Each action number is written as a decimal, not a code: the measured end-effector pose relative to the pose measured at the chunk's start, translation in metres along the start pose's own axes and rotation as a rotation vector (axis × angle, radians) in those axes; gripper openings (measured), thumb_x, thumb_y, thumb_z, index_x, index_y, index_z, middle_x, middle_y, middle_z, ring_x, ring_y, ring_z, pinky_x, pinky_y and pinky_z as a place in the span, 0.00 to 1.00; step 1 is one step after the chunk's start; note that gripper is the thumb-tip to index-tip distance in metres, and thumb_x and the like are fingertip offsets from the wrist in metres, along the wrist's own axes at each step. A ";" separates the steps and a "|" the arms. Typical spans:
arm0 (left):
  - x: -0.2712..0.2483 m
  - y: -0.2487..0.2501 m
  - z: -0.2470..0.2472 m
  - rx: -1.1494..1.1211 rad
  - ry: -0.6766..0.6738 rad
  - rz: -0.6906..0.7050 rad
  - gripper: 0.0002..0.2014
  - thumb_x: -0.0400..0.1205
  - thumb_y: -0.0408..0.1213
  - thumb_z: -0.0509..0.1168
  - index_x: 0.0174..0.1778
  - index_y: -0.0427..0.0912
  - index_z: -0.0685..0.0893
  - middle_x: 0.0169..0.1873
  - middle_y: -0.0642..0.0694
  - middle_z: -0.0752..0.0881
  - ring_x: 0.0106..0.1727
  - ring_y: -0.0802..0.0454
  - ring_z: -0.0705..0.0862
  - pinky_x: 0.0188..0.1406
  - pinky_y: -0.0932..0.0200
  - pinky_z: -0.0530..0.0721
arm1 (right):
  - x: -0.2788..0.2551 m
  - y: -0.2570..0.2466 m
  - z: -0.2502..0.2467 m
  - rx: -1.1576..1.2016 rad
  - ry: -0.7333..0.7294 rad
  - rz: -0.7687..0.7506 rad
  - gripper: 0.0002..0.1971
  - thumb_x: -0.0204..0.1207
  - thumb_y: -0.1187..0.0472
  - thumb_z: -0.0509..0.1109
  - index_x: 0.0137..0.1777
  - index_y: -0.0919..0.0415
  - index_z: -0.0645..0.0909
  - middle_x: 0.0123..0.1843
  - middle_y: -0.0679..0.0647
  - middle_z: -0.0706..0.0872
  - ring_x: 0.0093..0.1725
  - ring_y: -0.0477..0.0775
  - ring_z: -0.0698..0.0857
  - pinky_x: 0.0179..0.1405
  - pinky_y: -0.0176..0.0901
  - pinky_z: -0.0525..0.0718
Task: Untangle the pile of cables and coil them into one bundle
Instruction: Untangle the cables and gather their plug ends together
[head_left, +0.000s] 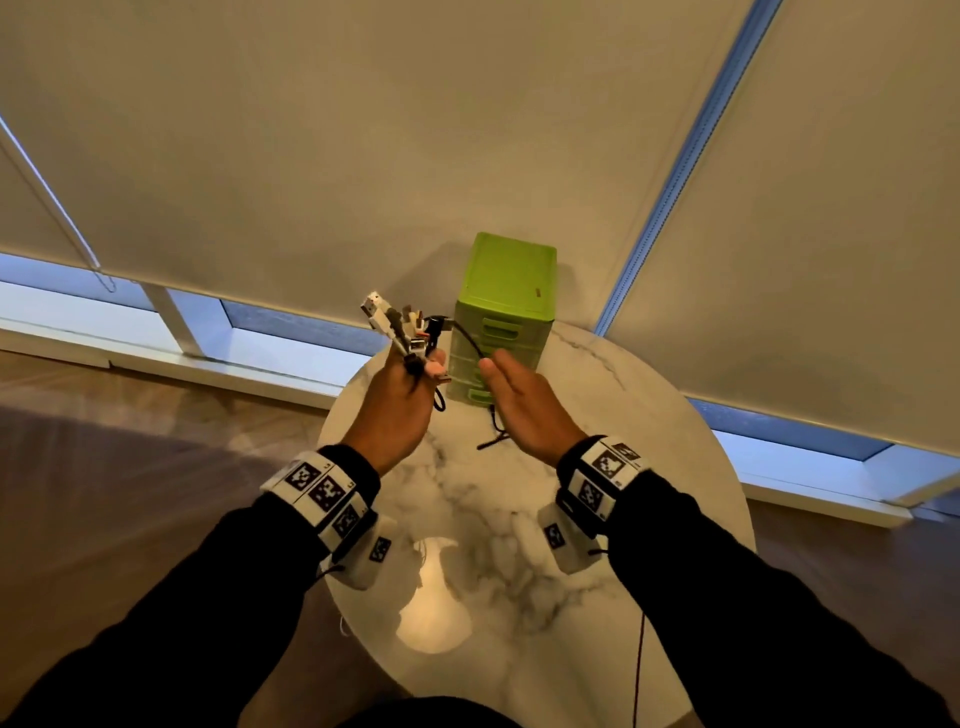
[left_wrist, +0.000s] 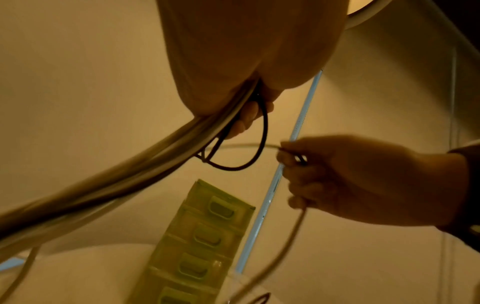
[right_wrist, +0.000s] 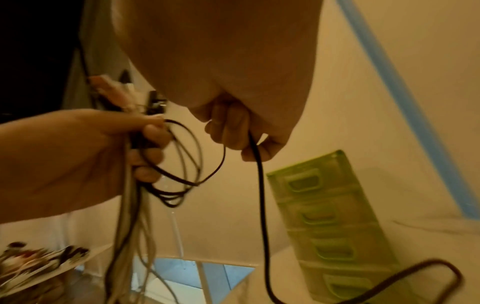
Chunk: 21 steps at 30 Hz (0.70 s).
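Note:
Above the round marble table (head_left: 649, 415), my left hand (head_left: 426, 369) grips a bunch of white and dark cables (left_wrist: 145, 170). Their plugs (head_left: 400, 322) stick up out of the fist, and the rest hangs down below the hand (right_wrist: 130, 236). A black cable (head_left: 470, 340) arcs from that bunch over to my right hand (head_left: 498, 374). In the right wrist view the right fingers (right_wrist: 233, 131) curl round this black cable (right_wrist: 262, 205), which drops from them to the tabletop. Its loose end (head_left: 491, 441) lies on the marble between my hands.
A green plastic drawer unit (head_left: 506, 291) stands at the table's far edge, just behind both hands. Window blinds and a low sill run behind it. Wooden floor lies to the left and right of the table.

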<state>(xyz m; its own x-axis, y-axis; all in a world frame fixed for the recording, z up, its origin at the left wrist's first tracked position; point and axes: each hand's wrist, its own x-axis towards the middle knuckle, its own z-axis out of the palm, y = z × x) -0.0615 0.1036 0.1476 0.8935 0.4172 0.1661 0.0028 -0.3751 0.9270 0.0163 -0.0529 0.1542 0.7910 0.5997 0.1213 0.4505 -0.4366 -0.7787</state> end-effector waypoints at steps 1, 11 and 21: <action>0.000 0.001 0.003 -0.030 -0.019 -0.018 0.09 0.91 0.46 0.58 0.58 0.47 0.80 0.51 0.50 0.85 0.52 0.51 0.82 0.51 0.60 0.72 | -0.001 -0.009 0.004 0.030 -0.040 -0.035 0.15 0.92 0.52 0.54 0.43 0.57 0.69 0.36 0.51 0.75 0.35 0.46 0.74 0.40 0.48 0.72; 0.004 0.001 -0.008 -0.243 -0.022 -0.083 0.17 0.89 0.49 0.64 0.42 0.39 0.83 0.32 0.44 0.84 0.38 0.47 0.84 0.47 0.44 0.82 | -0.006 -0.017 0.019 0.129 -0.362 -0.194 0.12 0.91 0.48 0.54 0.58 0.52 0.76 0.49 0.43 0.83 0.48 0.50 0.83 0.56 0.63 0.84; 0.020 -0.005 -0.064 -0.133 0.295 -0.029 0.20 0.89 0.48 0.63 0.58 0.30 0.81 0.32 0.55 0.76 0.36 0.56 0.77 0.46 0.54 0.75 | -0.024 0.058 0.001 -0.285 -0.529 0.004 0.18 0.91 0.48 0.54 0.45 0.52 0.80 0.46 0.51 0.90 0.50 0.51 0.85 0.60 0.50 0.80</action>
<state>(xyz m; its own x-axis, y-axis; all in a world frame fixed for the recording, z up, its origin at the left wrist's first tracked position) -0.0729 0.1671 0.1679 0.7249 0.6556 0.2115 -0.0501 -0.2561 0.9654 0.0230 -0.0918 0.1051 0.5123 0.8181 -0.2612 0.5990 -0.5584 -0.5740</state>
